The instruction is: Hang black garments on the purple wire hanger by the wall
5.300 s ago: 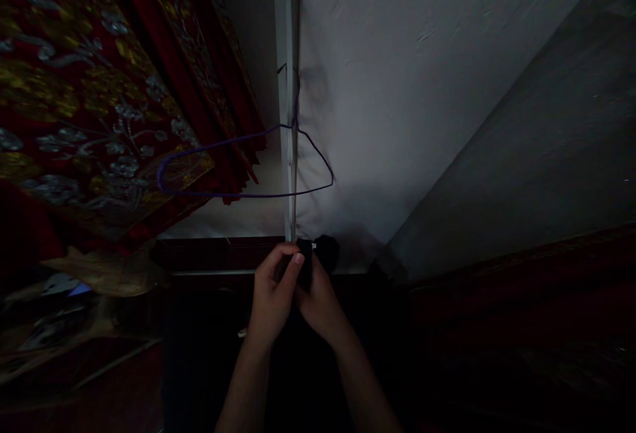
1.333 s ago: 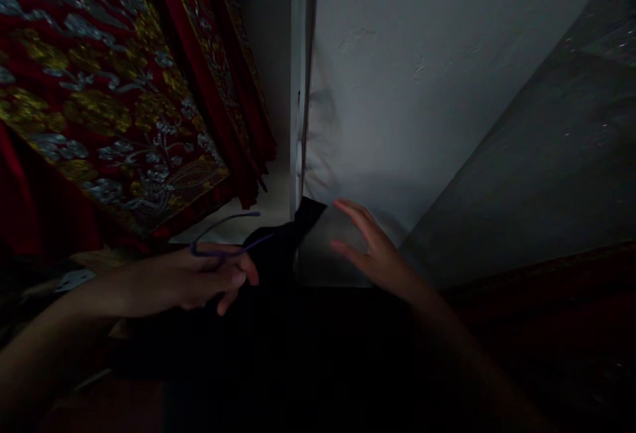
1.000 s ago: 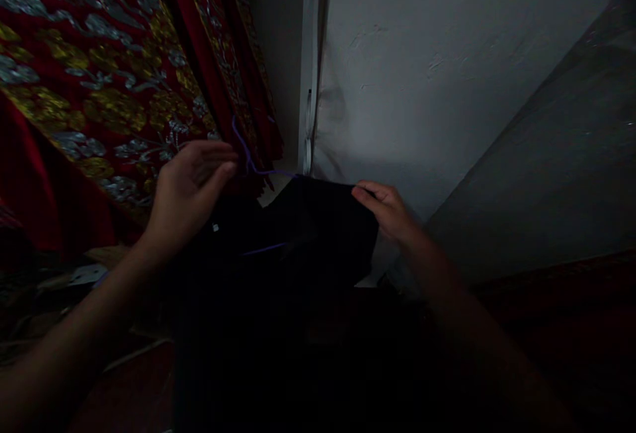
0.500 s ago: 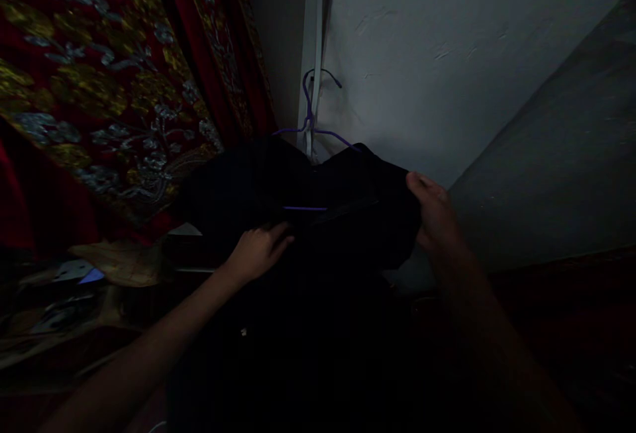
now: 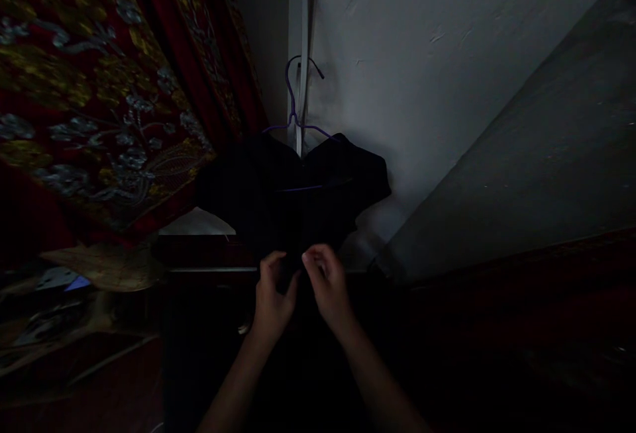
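Observation:
A very dark short-sleeved shirt (image 5: 233, 188) hangs by its shoulders from a thin purple hanger (image 5: 293, 105), whose hook is at a pale vertical strip on the wall. Down the shirt's front, below the neck opening, both of my hands work close together. My left hand (image 5: 274, 297) has its fingers curled on the cloth, with the thumb towards the right. Just beside it, my right hand (image 5: 328, 287) pinches the front edge between thumb and fingertips. Because the cloth is so dark, buttons or seams at the fingertips cannot be made out.
A red curtain-like cloth (image 5: 114, 89) with gold and silver floral decoration hangs at the left. Below it stands a cluttered shelf (image 5: 44, 353). The light wall (image 5: 397, 55) rises behind the shirt, with a darker slanted panel (image 5: 536, 155) at the right.
My right hand has left the shirt's right sleeve and come to the middle front. My left hand has moved lower to meet it. The sleeve now hangs free.

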Tool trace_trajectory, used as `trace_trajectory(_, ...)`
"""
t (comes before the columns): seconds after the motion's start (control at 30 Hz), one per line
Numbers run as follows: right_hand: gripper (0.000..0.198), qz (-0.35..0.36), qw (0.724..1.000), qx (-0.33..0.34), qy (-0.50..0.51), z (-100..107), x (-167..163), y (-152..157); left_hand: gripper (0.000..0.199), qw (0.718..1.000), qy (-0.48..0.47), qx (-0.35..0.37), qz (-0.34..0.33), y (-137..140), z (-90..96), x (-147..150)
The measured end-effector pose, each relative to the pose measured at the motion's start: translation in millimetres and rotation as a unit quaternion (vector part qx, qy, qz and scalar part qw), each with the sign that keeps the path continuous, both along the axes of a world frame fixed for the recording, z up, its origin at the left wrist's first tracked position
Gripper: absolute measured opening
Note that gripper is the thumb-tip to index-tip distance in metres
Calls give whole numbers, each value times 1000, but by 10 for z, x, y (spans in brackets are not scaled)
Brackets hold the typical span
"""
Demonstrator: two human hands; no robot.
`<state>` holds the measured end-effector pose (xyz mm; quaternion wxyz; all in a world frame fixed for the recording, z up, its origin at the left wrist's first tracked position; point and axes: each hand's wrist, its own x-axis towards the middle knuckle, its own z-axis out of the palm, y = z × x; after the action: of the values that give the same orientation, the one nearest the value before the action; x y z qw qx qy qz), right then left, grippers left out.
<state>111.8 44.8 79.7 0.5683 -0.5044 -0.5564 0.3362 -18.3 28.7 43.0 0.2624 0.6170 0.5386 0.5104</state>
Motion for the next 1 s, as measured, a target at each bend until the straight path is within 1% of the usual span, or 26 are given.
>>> trace_trajectory(0.07,25,33,996,-72,33,-212,-176,-151,57,998,-63,-19,21,-82,-25,88)
trace_trajectory(0.1,26,30,994,-91,45,-279,-212,-193,61,995,-87,-27,27,-117,-31,120)
trace_trajectory(0.17,27,20,993,-103,49,-343,-207,-234,64,991,-121,-46,24,-170,-35,154)
trace_trajectory(0.27,28,26,994,-110,14,-337,-133,-261,62,986,-151,-73,-3,-198,-31,147)
trace_trajectory(0.37,30,49,991,-126,-13,-310,-103,-294,54,987,-137,-87,-11,-183,-17,108)
trace_trajectory(0.47,33,94,979,-173,47,-240,-99,-268,49,988,-123,-96,-4,-151,-8,74)
trace_trajectory(0.53,36,114,965,-209,112,-94,-71,-165,49,986,-140,-90,-9,-123,-25,66)
trace_trajectory(0.6,36,99,959,-209,165,177,-19,24,49,985,-152,-76,-15,-90,-63,76)
trace_trajectory(0.67,34,75,963,-168,198,562,37,276,47,988,-141,-65,-13,-58,-109,106)
trace_trajectory(0.77,28,69,971,-102,207,1193,81,649,40,994,-95,-55,-9,-15,-151,171)
trace_trajectory(0.83,25,74,973,-76,206,1505,76,800,39,997,-65,-49,-15,26,-144,196)
trace_trajectory(0.87,24,76,974,-65,205,1602,68,832,39,997,-50,-48,-20,57,-124,195)
trace_trajectory(0.9,23,77,974,-54,205,1654,60,838,39,998,-33,-51,-26,97,-88,181)
trace_trajectory(0.97,23,77,975,-34,205,1648,49,787,41,997,7,-68,-45,205,63,117)
trace_trajectory(1.0,23,78,976,-26,202,1607,48,744,41,996,23,-71,-57,270,189,72)
